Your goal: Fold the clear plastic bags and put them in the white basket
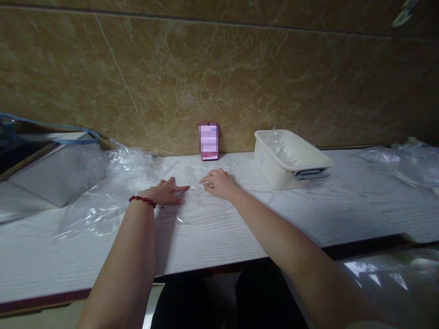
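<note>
Left hand (167, 192): fingers spread wide. Clear plastic bag (199, 203) on surface (209, 242), between it and right hand (219, 183); right fingers curled narrow at bag's edge, pinch cannot tell.

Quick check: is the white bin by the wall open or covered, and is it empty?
Open, not empty: no lid covers the white bin, and crumpled clear plastic shows inside.

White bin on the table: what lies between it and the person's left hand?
In the head view, the right hand lies between the left hand and the white bin, with thin clear plastic between the two hands.
</note>
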Motion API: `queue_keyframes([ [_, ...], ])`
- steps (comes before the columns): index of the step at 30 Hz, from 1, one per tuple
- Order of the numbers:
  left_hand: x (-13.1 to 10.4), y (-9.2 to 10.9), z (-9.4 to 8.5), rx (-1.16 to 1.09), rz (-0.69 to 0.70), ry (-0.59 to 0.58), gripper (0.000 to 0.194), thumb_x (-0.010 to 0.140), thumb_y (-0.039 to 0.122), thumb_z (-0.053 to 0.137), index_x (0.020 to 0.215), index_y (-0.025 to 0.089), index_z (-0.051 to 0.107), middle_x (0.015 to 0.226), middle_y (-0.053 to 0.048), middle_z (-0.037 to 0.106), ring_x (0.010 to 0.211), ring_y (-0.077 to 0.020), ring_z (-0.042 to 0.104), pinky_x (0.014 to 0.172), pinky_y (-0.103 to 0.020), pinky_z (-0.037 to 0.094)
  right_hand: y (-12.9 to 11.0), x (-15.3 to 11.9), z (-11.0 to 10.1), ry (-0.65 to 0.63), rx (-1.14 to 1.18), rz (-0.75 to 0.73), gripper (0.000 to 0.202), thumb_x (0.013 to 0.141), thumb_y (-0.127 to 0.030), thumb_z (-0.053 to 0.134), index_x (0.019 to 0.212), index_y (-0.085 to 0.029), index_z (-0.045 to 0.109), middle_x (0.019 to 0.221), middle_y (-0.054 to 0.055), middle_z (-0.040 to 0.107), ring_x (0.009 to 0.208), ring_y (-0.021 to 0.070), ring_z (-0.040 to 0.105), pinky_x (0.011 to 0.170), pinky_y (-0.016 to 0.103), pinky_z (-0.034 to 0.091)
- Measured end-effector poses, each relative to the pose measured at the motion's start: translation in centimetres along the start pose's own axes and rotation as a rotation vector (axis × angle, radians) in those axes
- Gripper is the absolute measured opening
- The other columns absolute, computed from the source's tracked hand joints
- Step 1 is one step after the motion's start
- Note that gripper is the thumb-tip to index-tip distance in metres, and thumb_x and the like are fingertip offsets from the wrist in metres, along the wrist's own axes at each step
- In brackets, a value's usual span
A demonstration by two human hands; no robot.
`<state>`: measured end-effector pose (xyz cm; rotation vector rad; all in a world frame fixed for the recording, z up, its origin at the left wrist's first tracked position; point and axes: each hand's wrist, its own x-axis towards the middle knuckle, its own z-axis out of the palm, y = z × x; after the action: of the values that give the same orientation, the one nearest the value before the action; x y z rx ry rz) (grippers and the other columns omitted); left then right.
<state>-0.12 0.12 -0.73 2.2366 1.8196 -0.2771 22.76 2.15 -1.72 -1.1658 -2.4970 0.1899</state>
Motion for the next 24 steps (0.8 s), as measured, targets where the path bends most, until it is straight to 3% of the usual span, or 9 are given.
queue_keyframes([
  [4,0.2,-0.2,0.1,-0.010,0.011,-0.049,0.067,0.058,0.064,0.047,0.120,0.038,0.040,0.126,-0.009,0.037,0.116,-0.0367,0.030,0.090,-0.045,0.028,-0.7,-0.2,0.9,0.000,0.012,0.018,0.025,0.074,-0.047,0.049,0.093,-0.035,0.061,0.112,0.001,0.046,0.103,0.0220,0.033,0.082,0.039,0.027],
  [13,0.6,-1.0,0.4,0.020,0.020,-0.119,0.072,0.060,0.066,0.043,0.125,0.037,0.031,0.132,-0.010,0.027,0.120,-0.0410,0.021,0.093,-0.048,0.023,0.7,-0.2,0.8,-0.114,0.049,0.142,0.031,0.064,-0.053,0.057,0.092,-0.038,0.060,0.121,0.000,0.040,0.109,0.0247,0.028,0.086,0.045,0.023],
  [17,0.5,-1.1,0.3,0.025,0.050,-0.102,0.070,0.062,0.064,0.045,0.125,0.035,0.033,0.131,-0.012,0.031,0.119,-0.0391,0.025,0.093,-0.048,0.022,0.8,-0.1,0.7,-0.127,0.052,0.133,0.032,0.064,-0.053,0.058,0.092,-0.037,0.060,0.121,0.000,0.041,0.110,0.0251,0.030,0.086,0.046,0.023],
  [21,0.2,-0.8,0.0,0.026,0.060,-0.077,0.066,0.066,0.061,0.042,0.126,0.032,0.034,0.128,-0.013,0.036,0.115,-0.0340,0.036,0.092,-0.044,0.027,1.6,0.4,0.4,-0.009,0.067,0.112,0.027,0.071,-0.046,0.053,0.093,-0.032,0.059,0.112,0.000,0.049,0.104,0.0204,0.038,0.087,0.038,0.028],
  [24,0.0,-0.4,-0.3,-0.025,0.046,0.029,0.064,0.071,0.058,0.038,0.127,0.027,0.034,0.126,-0.013,0.040,0.115,-0.0293,0.037,0.092,-0.038,0.029,3.3,0.8,-0.1,0.133,-0.007,0.338,0.028,0.082,-0.028,0.039,0.105,-0.024,0.053,0.100,0.005,0.055,0.096,0.0175,0.045,0.085,0.032,0.031],
])
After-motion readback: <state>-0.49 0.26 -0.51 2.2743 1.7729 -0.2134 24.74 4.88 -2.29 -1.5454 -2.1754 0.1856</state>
